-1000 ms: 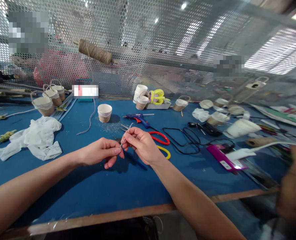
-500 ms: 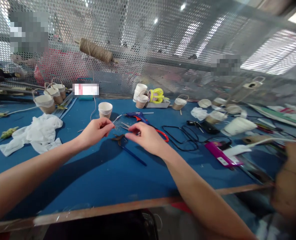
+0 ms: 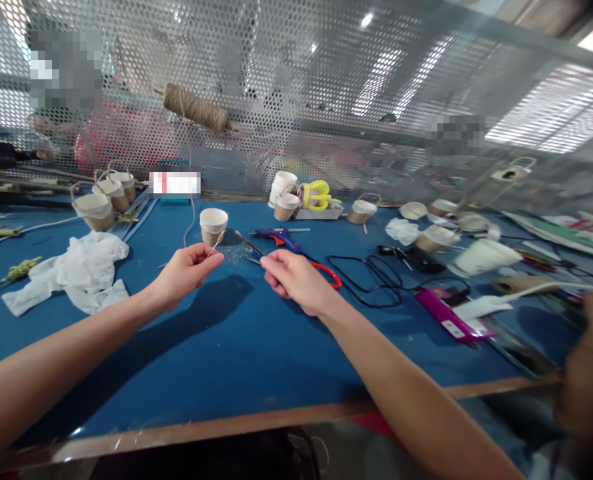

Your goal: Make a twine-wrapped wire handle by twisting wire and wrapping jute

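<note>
**A:** At the middle of the blue worktop (image 3: 226, 360), what are the hands doing?

**B:** The left hand (image 3: 186, 270) is pinching a thin wire (image 3: 216, 245) just in front of a bare paper cup (image 3: 213, 225). The right hand (image 3: 293, 280) is gripping a small dark tool (image 3: 251, 247).

**A:** How far is the work getting?

**B:** Seemingly early: tool tip and wire are sitting near, not touching. Several handled cups (image 3: 92, 212) are standing by the far left edge.

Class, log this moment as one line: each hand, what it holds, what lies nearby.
left hand: pinches thin wire | right hand: grips small pointed tool | nearby: paper cup, blue glue gun
</note>
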Tool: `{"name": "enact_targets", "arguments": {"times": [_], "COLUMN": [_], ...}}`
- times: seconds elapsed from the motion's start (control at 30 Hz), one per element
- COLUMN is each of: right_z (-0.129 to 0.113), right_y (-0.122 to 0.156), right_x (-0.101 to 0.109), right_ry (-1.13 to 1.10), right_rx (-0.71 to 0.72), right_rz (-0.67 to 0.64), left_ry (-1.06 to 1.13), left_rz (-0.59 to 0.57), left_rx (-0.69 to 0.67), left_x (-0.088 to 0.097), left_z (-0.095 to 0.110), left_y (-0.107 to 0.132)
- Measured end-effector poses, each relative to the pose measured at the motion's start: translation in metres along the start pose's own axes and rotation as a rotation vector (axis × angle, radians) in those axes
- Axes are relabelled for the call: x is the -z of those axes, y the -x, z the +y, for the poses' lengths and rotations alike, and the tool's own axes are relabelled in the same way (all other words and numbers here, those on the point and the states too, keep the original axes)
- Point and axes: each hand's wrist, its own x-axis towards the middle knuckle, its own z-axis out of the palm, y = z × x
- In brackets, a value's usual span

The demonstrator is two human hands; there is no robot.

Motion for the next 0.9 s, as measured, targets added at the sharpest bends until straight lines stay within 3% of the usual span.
{"name": "enact_targets", "arguments": {"times": [0.07,0.13,0.33,0.43,0.53,0.7,0.77,0.9], "right_z": [-0.007,-0.012,-0.019,-0.02,-0.019,-0.009,-0.006,-0.006], "right_y": [0.001,0.005,0.015,0.017,0.017,0.013,0.011,0.008], "right_x": [0.003,0.003,0.0,0.003,0.003,0.001,0.001,-0.004], "right_ry": [-0.43,-0.668,-0.942,-1.004,-1.002,-0.795,-0.755,-0.827], "right_rx": [0.019,0.028,0.053,0.042,0.055,0.155,0.176,0.162], "right_rz": [-0.047,-0.133,-0.218,-0.292,-0.3,-0.054,-0.012,-0.147], "left_ry": [-0.042,-0.094,-0.112,-0.099,-0.079,-0.003,-0.009,-0.013], "left_rz": [-0.003,-0.005,-0.025,0.006,-0.046,-0.107,-0.114,-0.123], "left_rx": [-0.02,-0.082,-0.169,-0.194,-0.226,-0.138,-0.087,-0.065], "left_x": [-0.004,-0.009,-0.024,-0.029,-0.032,-0.036,-0.037,-0.038], "left_z": [0.002,0.003,-0.001,-0.002,-0.001,0.002,0.004,0.005], "left_y": [-0.001,-0.003,-0.01,-0.011,-0.011,-0.005,-0.001,0.003]}}
